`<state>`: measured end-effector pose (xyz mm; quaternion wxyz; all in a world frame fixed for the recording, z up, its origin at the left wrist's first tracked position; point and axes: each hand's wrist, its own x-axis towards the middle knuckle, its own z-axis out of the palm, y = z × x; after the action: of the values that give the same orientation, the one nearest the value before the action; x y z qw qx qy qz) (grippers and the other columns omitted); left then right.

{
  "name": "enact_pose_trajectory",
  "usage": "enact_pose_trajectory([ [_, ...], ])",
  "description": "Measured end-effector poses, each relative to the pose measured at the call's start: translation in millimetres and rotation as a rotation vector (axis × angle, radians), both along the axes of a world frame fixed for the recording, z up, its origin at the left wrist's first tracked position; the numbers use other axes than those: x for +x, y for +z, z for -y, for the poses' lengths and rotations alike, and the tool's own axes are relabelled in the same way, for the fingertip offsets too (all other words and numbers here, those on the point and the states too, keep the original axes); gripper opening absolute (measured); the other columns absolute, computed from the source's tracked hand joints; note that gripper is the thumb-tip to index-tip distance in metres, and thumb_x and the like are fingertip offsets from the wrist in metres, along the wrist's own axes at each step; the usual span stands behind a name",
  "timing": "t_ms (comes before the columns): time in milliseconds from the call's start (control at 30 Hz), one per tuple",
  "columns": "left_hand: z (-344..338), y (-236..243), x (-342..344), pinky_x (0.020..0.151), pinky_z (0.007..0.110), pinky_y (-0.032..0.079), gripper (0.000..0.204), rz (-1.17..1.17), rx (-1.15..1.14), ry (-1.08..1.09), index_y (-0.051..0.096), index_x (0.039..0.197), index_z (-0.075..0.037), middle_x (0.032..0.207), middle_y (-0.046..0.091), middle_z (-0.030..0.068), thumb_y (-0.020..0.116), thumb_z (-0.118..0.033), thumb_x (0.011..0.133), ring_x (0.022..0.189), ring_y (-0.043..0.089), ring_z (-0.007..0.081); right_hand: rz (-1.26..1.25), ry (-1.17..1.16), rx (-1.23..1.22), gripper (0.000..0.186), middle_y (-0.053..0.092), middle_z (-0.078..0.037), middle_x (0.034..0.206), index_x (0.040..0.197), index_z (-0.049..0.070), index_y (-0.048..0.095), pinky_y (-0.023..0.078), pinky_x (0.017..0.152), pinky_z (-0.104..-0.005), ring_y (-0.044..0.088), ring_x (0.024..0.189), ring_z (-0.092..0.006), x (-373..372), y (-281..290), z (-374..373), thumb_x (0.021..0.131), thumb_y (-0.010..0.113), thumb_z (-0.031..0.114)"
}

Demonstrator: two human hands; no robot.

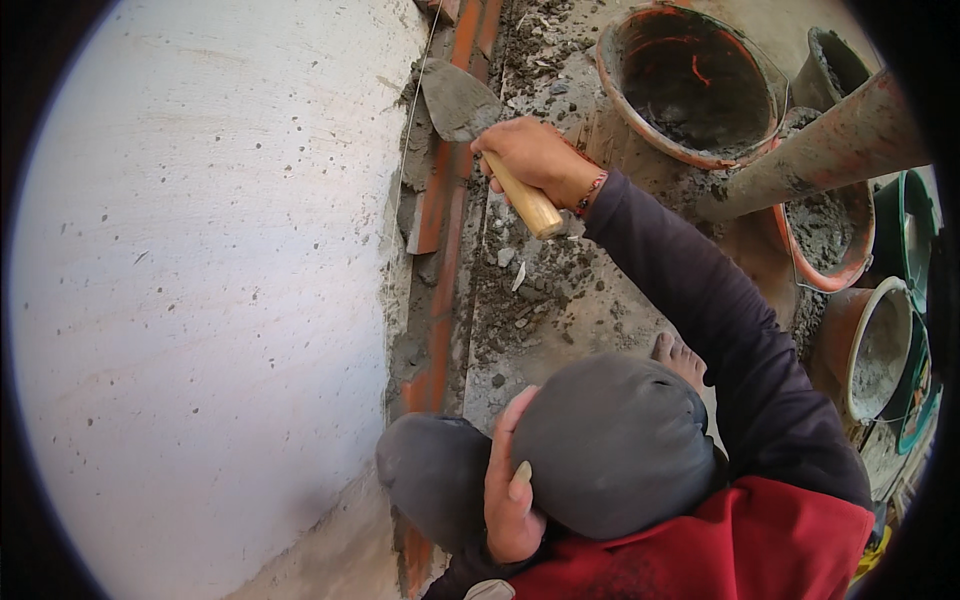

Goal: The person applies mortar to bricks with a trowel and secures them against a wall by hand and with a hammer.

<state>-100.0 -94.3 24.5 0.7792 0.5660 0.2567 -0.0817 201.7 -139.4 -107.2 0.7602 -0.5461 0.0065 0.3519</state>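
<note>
My right hand (530,160) grips the wooden handle (530,205) of a mortar-coated trowel (455,100), whose blade sits over the top of a strip of orange bricks (435,215) along the white wall (200,250). A thin string runs beside the wall, above the bricks. Grey mortar lies between and around the bricks. My left hand (510,480) is at the lower middle, curled against the side of my dark-clad knee (610,440); my other knee (430,480) is beside the wall.
A large mortar-stained bucket (623,85) stands at upper right, near a thick leaning pole (820,150). More buckets, one orange with mortar (832,235), one cream-rimmed (877,355), some green (915,230), line the right side. Debris litters the concrete floor (560,320) by my bare foot (680,355).
</note>
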Motion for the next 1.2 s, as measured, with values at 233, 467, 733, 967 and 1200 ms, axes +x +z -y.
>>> enact_pose_trajectory([
  [233, 0.9, 2.4, 1.6, 0.117, 0.045, 0.026, 0.092, -0.010, -0.001, -0.010, 0.017, 0.150, 0.012, 0.153, 0.032, 0.0278, 0.049, -0.045, 0.086, 0.141, 0.037, 0.0353, -0.032, -0.035, 0.042, 0.024, 0.059, -0.006, 0.077, 0.104, -0.002, 0.061, 0.051, 0.046, -0.0312, 0.058, 0.056, -0.0149, 1.4, 6.8, 4.9, 0.097, 0.053, 0.020],
  [467, -2.7, 0.0, 1.7, 0.116, 0.036, 0.025, 0.097, 0.009, 0.000, -0.062, 0.020, 0.151, 0.011, 0.150, 0.036, 0.0204, 0.054, -0.058, 0.091, 0.140, 0.037, 0.0258, -0.017, 0.145, -0.028, 0.024, 0.059, -0.007, 0.076, 0.098, -0.003, 0.060, 0.051, 0.045, -0.0323, 0.059, 0.056, -0.0163, -9.9, 9.3, 9.1, 0.096, 0.054, 0.020],
  [733, 1.9, 0.5, 3.6, 0.117, 0.044, 0.027, 0.098, -0.003, -0.011, -0.044, 0.015, 0.150, 0.014, 0.152, 0.032, 0.0293, 0.053, -0.049, 0.085, 0.141, 0.036, 0.0361, 0.199, 0.156, -0.297, 0.028, 0.064, -0.011, 0.076, 0.091, -0.006, 0.062, 0.050, 0.046, -0.0327, 0.062, 0.057, -0.0177, 29.1, 23.0, 19.5, 0.096, 0.053, 0.020],
  [967, 2.6, 2.2, 7.5, 0.117, 0.044, 0.027, 0.099, 0.002, -0.001, -0.022, 0.016, 0.149, 0.015, 0.152, 0.032, 0.0295, 0.052, -0.050, 0.084, 0.141, 0.037, 0.0364, 0.142, -0.023, -0.133, 0.029, 0.059, -0.005, 0.074, 0.098, -0.003, 0.062, 0.051, 0.050, -0.0322, 0.057, 0.056, -0.0148, 42.7, 1.2, 22.8, 0.097, 0.049, 0.023],
  [1200, 0.5, 3.9, 6.4, 0.116, 0.041, 0.028, 0.099, -0.042, -0.036, -0.004, 0.016, 0.151, 0.011, 0.152, 0.033, 0.0242, 0.056, -0.053, 0.087, 0.140, 0.037, 0.0310, -0.180, -0.055, 0.139, 0.034, 0.051, 0.001, 0.069, 0.093, 0.010, 0.054, 0.042, 0.046, -0.0283, 0.048, 0.051, -0.0110, 32.0, -71.3, 12.7, 0.104, 0.041, 0.040],
])
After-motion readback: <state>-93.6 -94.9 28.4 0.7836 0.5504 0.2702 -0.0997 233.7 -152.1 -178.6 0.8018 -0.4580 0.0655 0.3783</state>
